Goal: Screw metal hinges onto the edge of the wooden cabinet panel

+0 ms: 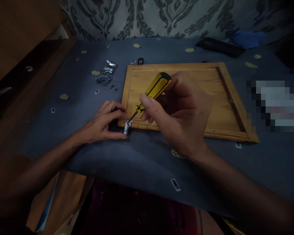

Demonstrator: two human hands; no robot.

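A yellow and black screwdriver (155,89) is gripped in my right hand (183,111), its shaft slanting down to the left. The tip meets a silver metal hinge (126,127) at the near left corner of a framed wooden panel (175,101). My left hand (105,122) steadies that hinge, thumb at its lower end and fingers at the panel's corner. Small dark holes run along the panel's near edge. Whether a screw sits under the tip is too small to tell.
Several loose hinges and handles (107,70) lie left of the panel, with screws (113,87) beside them. A black case (220,47) and a blue cloth (248,39) are at the back right. A patterned blue cover (83,81) spreads underneath.
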